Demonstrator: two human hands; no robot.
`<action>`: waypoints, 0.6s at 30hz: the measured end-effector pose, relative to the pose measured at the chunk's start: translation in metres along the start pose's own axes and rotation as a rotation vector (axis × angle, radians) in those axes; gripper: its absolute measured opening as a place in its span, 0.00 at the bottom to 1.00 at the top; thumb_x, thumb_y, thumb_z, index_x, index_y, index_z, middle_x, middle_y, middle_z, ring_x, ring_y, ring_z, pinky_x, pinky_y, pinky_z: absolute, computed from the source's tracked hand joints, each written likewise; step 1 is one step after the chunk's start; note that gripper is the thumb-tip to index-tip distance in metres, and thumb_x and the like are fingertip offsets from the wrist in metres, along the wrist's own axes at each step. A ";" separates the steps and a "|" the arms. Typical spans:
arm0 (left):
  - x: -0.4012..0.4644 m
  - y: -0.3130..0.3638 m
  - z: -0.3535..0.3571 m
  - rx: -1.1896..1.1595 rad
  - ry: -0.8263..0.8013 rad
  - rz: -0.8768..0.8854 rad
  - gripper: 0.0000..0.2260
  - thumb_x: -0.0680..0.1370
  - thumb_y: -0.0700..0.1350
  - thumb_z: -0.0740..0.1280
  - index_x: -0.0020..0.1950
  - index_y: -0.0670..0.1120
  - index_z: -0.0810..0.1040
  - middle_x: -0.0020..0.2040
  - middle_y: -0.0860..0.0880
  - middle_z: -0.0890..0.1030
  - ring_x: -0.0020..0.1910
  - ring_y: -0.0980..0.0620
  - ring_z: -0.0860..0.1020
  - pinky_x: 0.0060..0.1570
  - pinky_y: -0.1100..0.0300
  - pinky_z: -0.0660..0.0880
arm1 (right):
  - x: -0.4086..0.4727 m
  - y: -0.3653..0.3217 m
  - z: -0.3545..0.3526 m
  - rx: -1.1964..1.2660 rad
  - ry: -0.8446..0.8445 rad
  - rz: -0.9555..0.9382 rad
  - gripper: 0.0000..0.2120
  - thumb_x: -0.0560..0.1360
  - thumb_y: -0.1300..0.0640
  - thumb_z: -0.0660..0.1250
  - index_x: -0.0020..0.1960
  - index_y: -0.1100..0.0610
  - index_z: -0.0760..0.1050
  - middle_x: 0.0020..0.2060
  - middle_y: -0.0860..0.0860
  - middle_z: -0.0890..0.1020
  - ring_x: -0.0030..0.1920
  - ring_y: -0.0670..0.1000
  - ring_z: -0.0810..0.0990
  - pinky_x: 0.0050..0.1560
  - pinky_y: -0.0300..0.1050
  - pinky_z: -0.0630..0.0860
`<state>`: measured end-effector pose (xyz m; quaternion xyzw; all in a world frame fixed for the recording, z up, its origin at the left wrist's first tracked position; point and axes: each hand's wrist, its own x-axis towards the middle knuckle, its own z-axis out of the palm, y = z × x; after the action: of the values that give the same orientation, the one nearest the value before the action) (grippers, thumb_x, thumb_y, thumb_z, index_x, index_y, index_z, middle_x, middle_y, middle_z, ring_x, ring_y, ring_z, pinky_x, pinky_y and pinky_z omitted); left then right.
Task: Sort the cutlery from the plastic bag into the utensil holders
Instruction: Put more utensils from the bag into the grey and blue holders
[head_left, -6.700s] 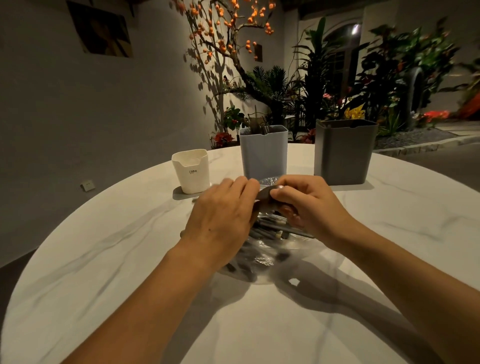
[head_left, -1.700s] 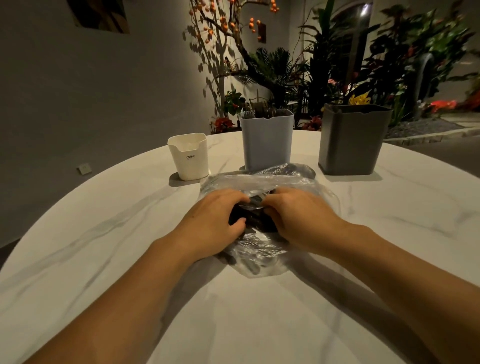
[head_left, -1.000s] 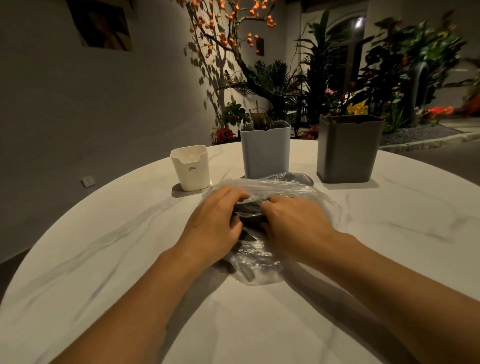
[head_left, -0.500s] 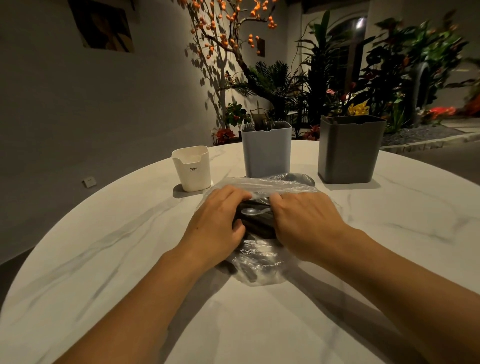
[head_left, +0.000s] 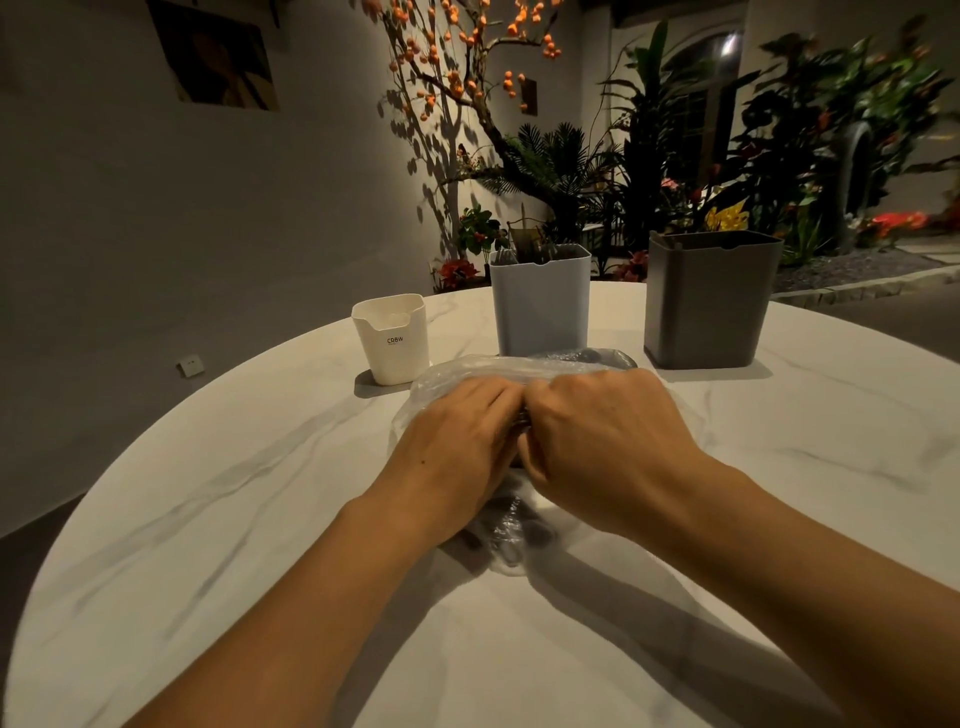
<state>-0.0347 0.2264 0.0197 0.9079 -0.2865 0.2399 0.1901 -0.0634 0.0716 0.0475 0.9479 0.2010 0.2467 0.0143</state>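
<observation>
Both of our hands now sit knuckle to knuckle on top of the plastic bag (head_left: 566, 364), which lies near the middle of the tabletop (head_left: 208, 519), just in front of the three holders. Half a second ago there was a gap between them and a spoon showed in it; now the left hand (head_left: 457, 447) and the right hand (head_left: 597, 441) have closed that gap, and only a sliver of dark cutlery (head_left: 522, 423) peeps out where the fingers meet. The fingers of both hands curl down into the bag's mouth. We judge each is gripping plastic or a utensil, but which one we cannot tell, since the backs of the hands hide it.

The bag's near end still bulges with dark shapes, so most of the load looks unsorted. Toward the far edge stand the white holder (head_left: 392, 340) at the left, the light blue holder (head_left: 540, 304) in the middle with a few handles already poking above its rim, and the dark grey holder (head_left: 709, 301) at the right; we cannot see into that one or the white one.

We read the closing of the hands as a fresh grab inside the bag, and expect a lift toward one holder next.
</observation>
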 end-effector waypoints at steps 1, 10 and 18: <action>-0.001 0.004 -0.003 -0.031 -0.028 -0.050 0.16 0.86 0.46 0.55 0.72 0.44 0.69 0.67 0.48 0.74 0.66 0.48 0.73 0.68 0.60 0.67 | 0.000 0.000 -0.001 0.013 -0.003 -0.006 0.15 0.84 0.44 0.52 0.60 0.51 0.72 0.48 0.49 0.80 0.43 0.49 0.77 0.47 0.44 0.76; -0.002 0.003 -0.007 -0.215 -0.147 -0.083 0.13 0.85 0.46 0.54 0.69 0.51 0.70 0.60 0.57 0.72 0.60 0.57 0.72 0.65 0.66 0.66 | 0.001 0.011 0.005 -0.028 0.203 -0.135 0.14 0.73 0.44 0.73 0.51 0.54 0.81 0.40 0.50 0.81 0.32 0.49 0.73 0.32 0.42 0.73; 0.008 -0.018 0.010 -0.193 0.080 -0.025 0.17 0.80 0.49 0.52 0.61 0.47 0.76 0.55 0.48 0.80 0.54 0.49 0.77 0.58 0.59 0.72 | 0.003 0.023 0.004 0.493 0.410 -0.157 0.25 0.72 0.41 0.70 0.64 0.53 0.72 0.51 0.47 0.78 0.42 0.48 0.80 0.38 0.45 0.81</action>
<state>-0.0143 0.2323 0.0125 0.8786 -0.2890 0.2448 0.2908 -0.0500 0.0518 0.0481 0.8351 0.3257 0.3743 -0.2376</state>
